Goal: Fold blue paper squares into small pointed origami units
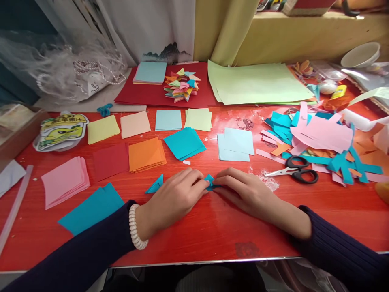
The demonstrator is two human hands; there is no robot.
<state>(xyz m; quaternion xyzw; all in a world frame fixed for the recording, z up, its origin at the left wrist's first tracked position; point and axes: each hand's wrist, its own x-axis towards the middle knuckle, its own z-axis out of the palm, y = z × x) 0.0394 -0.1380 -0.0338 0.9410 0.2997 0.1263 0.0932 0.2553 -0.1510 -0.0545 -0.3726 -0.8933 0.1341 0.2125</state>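
Observation:
Between my two hands, at the middle of the red table (188, 227), is a small piece of folded blue paper (209, 179). My left hand (178, 196) pinches its left side with thumb and fingers. On its right side, the fingers of my right hand (243, 188) are closed on it too; part of the paper is hidden under them. Just left of my left hand lies a folded blue paper triangle (154, 185). Beyond my hands sit a stack of blue paper squares (184, 143) and some pale blue squares (235, 144).
Black-handled scissors (299, 170) lie right of my right hand, beside a heap of paper scraps (322, 138). Stacks of orange (146, 155), red (111, 161) and pink squares (65, 181) are on the left. A multicoloured folded-paper ring (181, 86) stands at the back on red sheets.

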